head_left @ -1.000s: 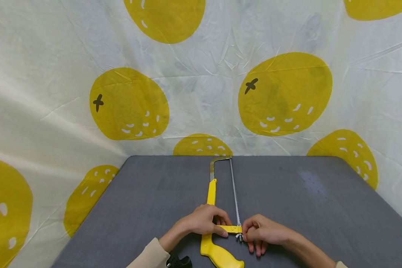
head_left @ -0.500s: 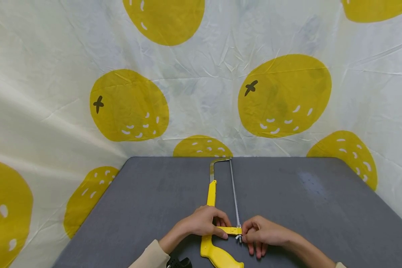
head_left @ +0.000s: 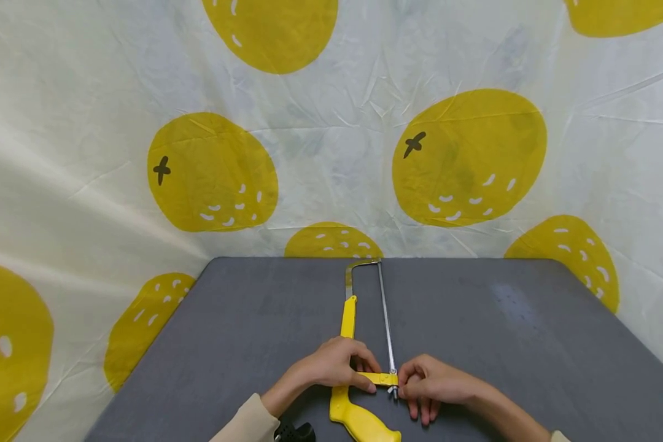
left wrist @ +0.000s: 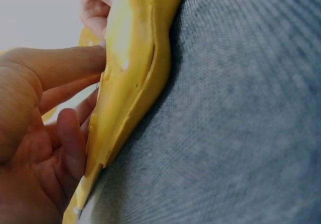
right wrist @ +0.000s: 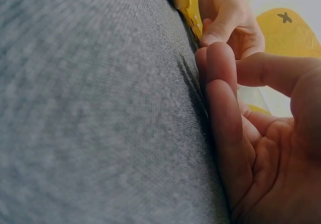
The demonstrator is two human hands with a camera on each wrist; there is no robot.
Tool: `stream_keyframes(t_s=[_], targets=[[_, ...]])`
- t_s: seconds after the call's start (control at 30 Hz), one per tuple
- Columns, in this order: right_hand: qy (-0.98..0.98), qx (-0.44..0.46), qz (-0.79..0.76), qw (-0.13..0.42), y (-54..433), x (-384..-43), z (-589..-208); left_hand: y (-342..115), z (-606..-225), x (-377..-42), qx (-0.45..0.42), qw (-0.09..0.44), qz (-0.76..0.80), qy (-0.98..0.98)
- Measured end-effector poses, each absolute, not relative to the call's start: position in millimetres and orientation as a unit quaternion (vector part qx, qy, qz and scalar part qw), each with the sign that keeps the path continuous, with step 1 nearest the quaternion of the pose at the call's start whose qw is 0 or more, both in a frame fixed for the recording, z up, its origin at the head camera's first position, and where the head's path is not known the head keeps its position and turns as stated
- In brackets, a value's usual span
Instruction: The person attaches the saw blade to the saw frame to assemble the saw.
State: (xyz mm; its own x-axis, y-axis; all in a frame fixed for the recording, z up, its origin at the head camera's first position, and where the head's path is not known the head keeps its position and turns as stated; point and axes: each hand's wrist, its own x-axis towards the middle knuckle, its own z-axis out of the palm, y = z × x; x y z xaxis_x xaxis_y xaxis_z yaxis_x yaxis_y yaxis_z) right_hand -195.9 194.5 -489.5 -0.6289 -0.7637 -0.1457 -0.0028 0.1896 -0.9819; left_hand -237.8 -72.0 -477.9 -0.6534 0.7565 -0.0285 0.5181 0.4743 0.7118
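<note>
A hacksaw (head_left: pixel 364 423) with a yellow frame and handle lies flat, its thin blade (head_left: pixel 387 319) running away from me on the right side. My left hand (head_left: pixel 339 363) reaches over the frame and grips the yellow crosspiece (head_left: pixel 385 379) at the near end, thumb on the near side and fingers beyond. At the end of that crosspiece sits a metal wing nut (head_left: pixel 393 391). My right hand (head_left: pixel 433 383) pinches at the wing nut with thumb and index finger; its other fingers rest low near the cloth. In the right wrist view, my right fingers (right wrist: pixel 225 113) hide the nut.
The hacksaw lies on a grey cloth-covered table (head_left: pixel 475 325). Behind and to the left hangs a pale curtain (head_left: pixel 331 166) printed with large yellow fruit. A small black object (head_left: pixel 295 433) shows at the bottom edge beside the left sleeve (head_left: pixel 248 420).
The hands and hacksaw keep nearly the same places. The wing nut's wings look slightly turned, with the right fingertips still at it.
</note>
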Motion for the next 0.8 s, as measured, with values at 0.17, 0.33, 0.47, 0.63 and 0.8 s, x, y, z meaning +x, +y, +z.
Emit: stream_keyframes(t_s=[0.17, 0.33, 0.47, 0.63, 0.8], targets=[[0.701, -0.271, -0.57, 0.331, 194, -197, -488, -72, -476, -239, 0.379, 0.181, 0.353, 0.836], [0.702, -0.268, -0.569, 0.334, 195, -197, -487, -71, -474, -239, 0.381, 0.179, 0.352, 0.836], [0.703, -0.269, -0.569, 0.332, 195, -197, -487, -70, -472, -238, 0.389, 0.164, 0.331, 0.844], [0.705, -0.272, -0.567, 0.328, 194, -197, -487, -70, -469, -236, 0.391, 0.151, 0.309, 0.853], [0.71, -0.271, -0.564, 0.324, 193, -198, -486, -70, -466, -235, 0.394, 0.144, 0.301, 0.857]])
